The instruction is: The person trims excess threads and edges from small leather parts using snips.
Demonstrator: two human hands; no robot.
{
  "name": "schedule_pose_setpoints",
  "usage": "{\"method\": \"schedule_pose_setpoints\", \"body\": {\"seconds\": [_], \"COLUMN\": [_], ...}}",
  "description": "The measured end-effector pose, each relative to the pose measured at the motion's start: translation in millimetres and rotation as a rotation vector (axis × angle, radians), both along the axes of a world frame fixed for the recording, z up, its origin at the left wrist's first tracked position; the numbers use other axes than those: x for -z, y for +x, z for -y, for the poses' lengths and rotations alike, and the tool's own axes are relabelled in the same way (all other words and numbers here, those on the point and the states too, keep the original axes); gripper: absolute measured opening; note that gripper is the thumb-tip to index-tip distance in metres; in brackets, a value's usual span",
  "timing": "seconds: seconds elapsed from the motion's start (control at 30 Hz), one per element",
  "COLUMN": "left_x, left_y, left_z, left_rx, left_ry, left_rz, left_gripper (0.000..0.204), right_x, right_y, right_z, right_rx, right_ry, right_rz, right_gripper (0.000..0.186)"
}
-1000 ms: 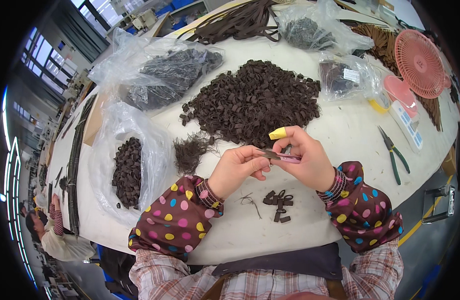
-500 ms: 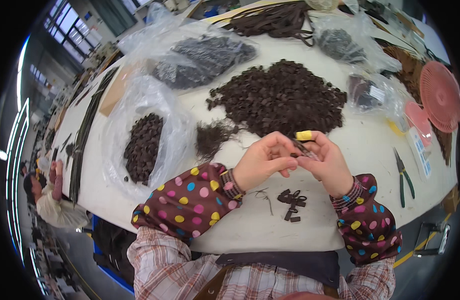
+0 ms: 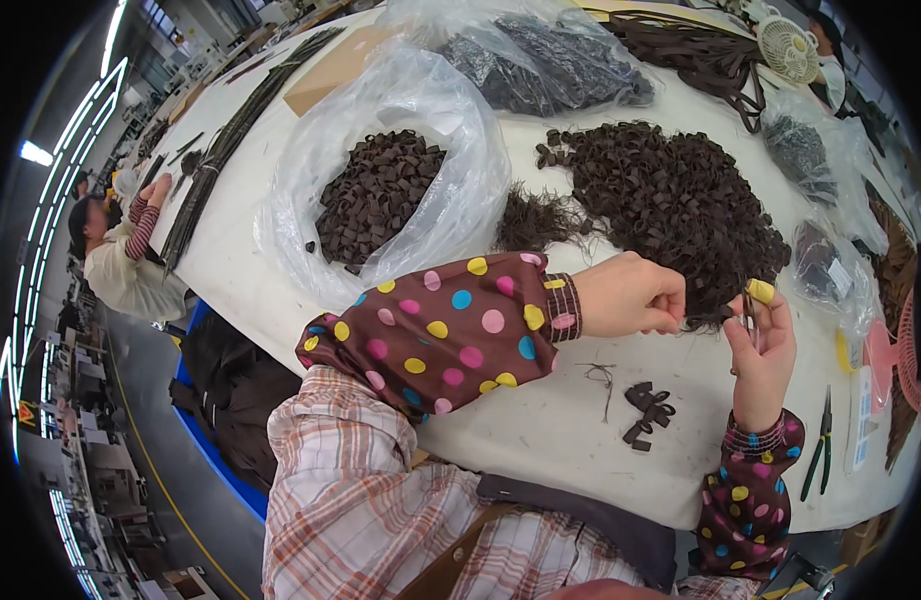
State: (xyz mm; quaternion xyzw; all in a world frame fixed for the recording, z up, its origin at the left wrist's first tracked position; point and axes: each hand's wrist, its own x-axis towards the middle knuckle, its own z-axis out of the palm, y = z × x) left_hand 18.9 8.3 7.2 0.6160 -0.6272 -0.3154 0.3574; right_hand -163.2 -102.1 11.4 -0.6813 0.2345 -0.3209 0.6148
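My left hand [image 3: 635,295] is curled beside a large pile of dark brown fabric loops [image 3: 675,190]; I cannot make out what, if anything, its fingertips hold. To its right, my right hand [image 3: 760,350], one finger wrapped in yellow, grips small thread snips [image 3: 748,315] that are partly hidden. A small group of loops [image 3: 648,408] lies below both hands near some loose threads [image 3: 605,380]. Further left, an open clear bag [image 3: 290,210] contains more loops [image 3: 378,195], and a tangle of threads [image 3: 525,215] sits between bag and pile.
Pliers [image 3: 822,440] lie right, near a pink fan [image 3: 908,350]. Around the pile are wrapped bundles [image 3: 540,65], long straps [image 3: 670,55] and a cardboard piece [image 3: 335,70]. Dark strips [image 3: 225,140] lie left, near a co-worker [image 3: 120,250]. A blue bin [image 3: 230,490] stands below the table's left edge.
My hands, earlier together, have separated: the left moved up toward the pile, while the right kept the snips. The view has swung left, so the table's contents appear further right.
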Motion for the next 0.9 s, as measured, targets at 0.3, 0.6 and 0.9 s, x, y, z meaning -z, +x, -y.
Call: {"method": "schedule_pose_setpoints", "body": {"seconds": [0.3,0.6,0.9], "left_x": [-9.6,-0.2,4.1], "left_y": [-20.3,-14.0,-10.1], "left_z": [-2.3,-0.7,0.7], "left_rx": [0.160,-0.057,-0.042], "left_ry": [0.298,0.331,0.294], "left_rz": [-0.925,-0.945,-0.831], "left_gripper": [0.038,0.022,0.018], "right_x": [5.8,17.1,11.3], "right_y": [-4.7,7.3,0.9], "right_z": [-11.5,-4.0,-5.2], "right_rx": [-0.154,-0.225,-0.231], "right_ry": [0.004,0.049,0.021], "right_rz": [0.051,0.098,0.081], "right_gripper": [0.041,0.040,0.041]}}
